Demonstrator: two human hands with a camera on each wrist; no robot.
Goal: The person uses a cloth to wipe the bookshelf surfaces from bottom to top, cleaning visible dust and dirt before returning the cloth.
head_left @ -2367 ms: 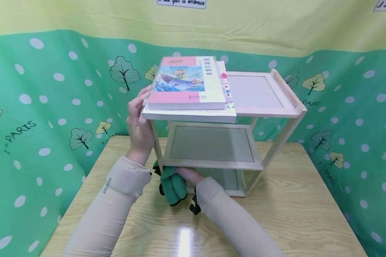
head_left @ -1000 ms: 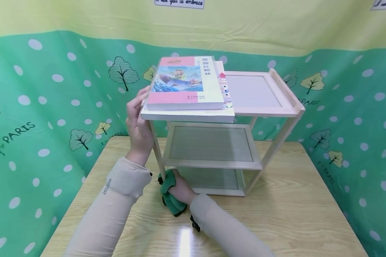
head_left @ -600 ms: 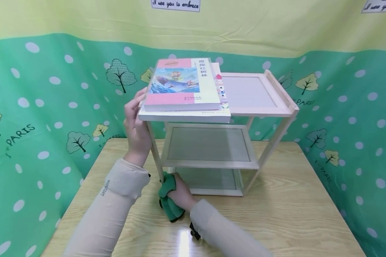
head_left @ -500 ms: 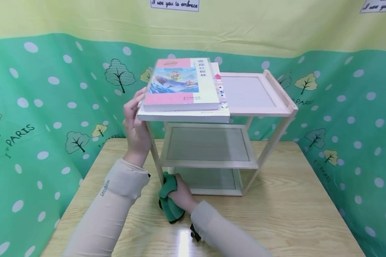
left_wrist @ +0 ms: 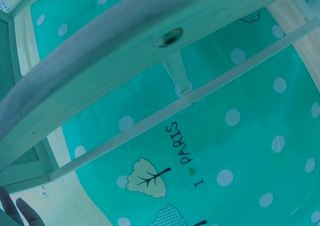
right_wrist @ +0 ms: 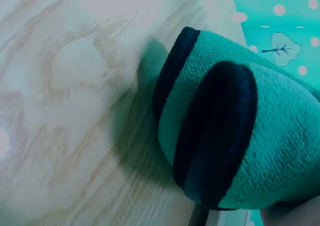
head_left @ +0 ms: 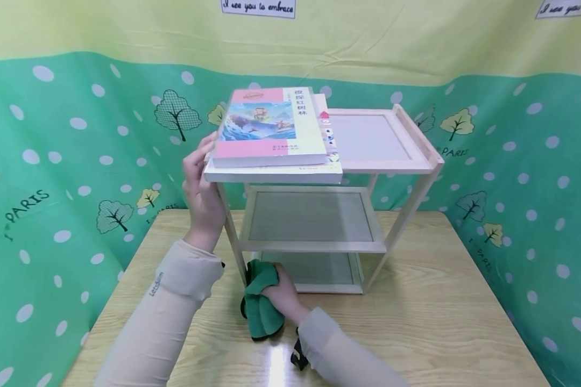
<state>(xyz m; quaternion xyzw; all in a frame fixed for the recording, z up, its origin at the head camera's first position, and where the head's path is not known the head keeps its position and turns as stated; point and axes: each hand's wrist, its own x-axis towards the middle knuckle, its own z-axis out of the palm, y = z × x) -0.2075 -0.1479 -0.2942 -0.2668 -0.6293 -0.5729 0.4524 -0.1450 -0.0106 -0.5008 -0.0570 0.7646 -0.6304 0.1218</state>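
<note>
A small wooden shelf rack (head_left: 314, 246) with three tiers stands on the table. My left hand (head_left: 204, 201) grips the rack's upper left side, beside two stacked books (head_left: 261, 148); the fingertips are partly hidden behind them. In the left wrist view, a wooden bar (left_wrist: 115, 50) fills the upper part and fingertips (left_wrist: 27, 213) show at the lower left corner. My right hand (head_left: 283, 293) holds a folded green towel (head_left: 261, 312) with black edging against the bottom of the front left leg (head_left: 233, 231). The towel's dark-edged folds (right_wrist: 280, 131) sit close above the tabletop in the right wrist view.
The wood-grain table (head_left: 416, 322) extends round the rack. A green and yellow printed curtain (head_left: 77, 161) hangs behind and at both sides. On the rack's right top edge is a raised rail (head_left: 418, 134).
My right hand and the towel have moved down along the front left leg to its foot and slightly towards me. My left hand keeps its grip. The whole view has shifted slightly.
</note>
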